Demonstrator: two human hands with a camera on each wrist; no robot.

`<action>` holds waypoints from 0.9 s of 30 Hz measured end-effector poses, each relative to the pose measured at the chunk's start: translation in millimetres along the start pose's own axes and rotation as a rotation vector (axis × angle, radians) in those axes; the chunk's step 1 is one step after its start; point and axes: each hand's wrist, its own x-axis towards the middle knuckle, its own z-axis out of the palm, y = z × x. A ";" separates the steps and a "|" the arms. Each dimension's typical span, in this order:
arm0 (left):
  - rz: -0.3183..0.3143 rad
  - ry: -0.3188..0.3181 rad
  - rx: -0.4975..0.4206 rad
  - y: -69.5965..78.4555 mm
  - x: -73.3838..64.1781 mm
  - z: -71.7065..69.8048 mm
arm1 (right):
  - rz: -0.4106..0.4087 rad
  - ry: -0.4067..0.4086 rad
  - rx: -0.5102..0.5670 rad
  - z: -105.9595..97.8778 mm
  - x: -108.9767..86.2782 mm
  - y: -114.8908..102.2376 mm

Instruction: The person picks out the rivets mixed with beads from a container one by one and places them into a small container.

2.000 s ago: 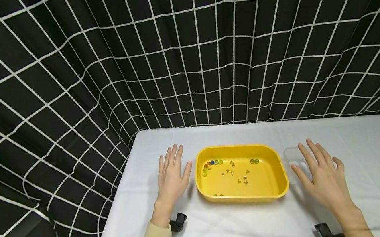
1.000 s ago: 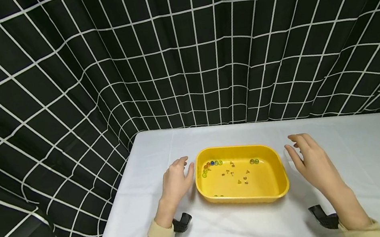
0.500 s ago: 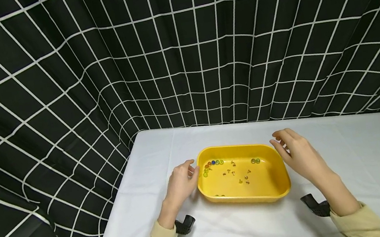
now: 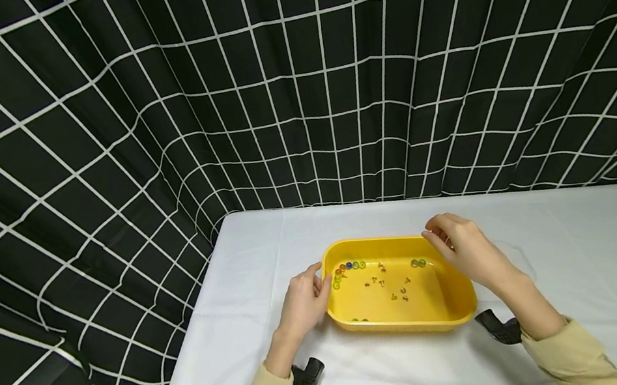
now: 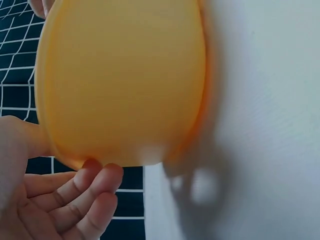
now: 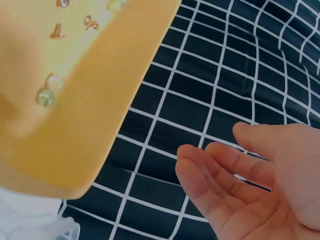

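Observation:
A yellow plastic tub [image 4: 372, 305] stands on the table with glass marbles [image 4: 349, 266] along its far left corner and small gold-coloured pins [image 4: 382, 283] scattered over its floor. My left hand [image 4: 303, 302] holds the tub's left end: the thumb lies over the rim, and in the left wrist view its curled fingertips [image 5: 111, 176] meet the outside wall. Over at the far right corner is my right hand [image 4: 465, 253], its fingers loosely bent. The right wrist view shows that hand [image 6: 260, 185] apart from the tub's rim with nothing in it.
Right of the tub, a clear plastic container [image 6: 72, 231] shows in part. A white cloth [image 4: 592, 271] covers the table. Dark curtains [image 4: 342, 95] with white grid lines hang behind and at the left. Black camera mounts [image 4: 309, 373] sit at both wrists.
Both hands have moved inward from either side of the tub. The left has taken hold of its left end; the right has come over its far right corner, fingers more bent than before.

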 end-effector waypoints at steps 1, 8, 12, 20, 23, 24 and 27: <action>0.002 0.006 0.007 -0.2 -0.1 0.8 | 0.009 -0.015 0.008 1.0 0.9 0.0; 0.011 0.045 0.037 -2.6 -0.8 5.1 | 0.044 -0.091 0.047 7.4 5.8 -0.2; 0.018 0.060 0.058 -3.8 -0.5 8.3 | 0.051 -0.117 0.049 9.9 8.4 0.8; 0.028 0.093 0.084 -4.0 -0.9 11.5 | 0.077 -0.195 0.067 14.3 15.0 5.7; 0.022 0.094 0.088 -3.8 -1.2 11.9 | 0.080 -0.228 0.072 15.4 17.6 7.9; 0.017 0.094 0.090 -3.9 -1.0 12.1 | 0.079 -0.237 0.073 15.6 18.6 8.4; -0.003 0.089 0.092 -3.9 -1.2 12.3 | 0.092 -0.271 0.085 16.3 21.7 10.3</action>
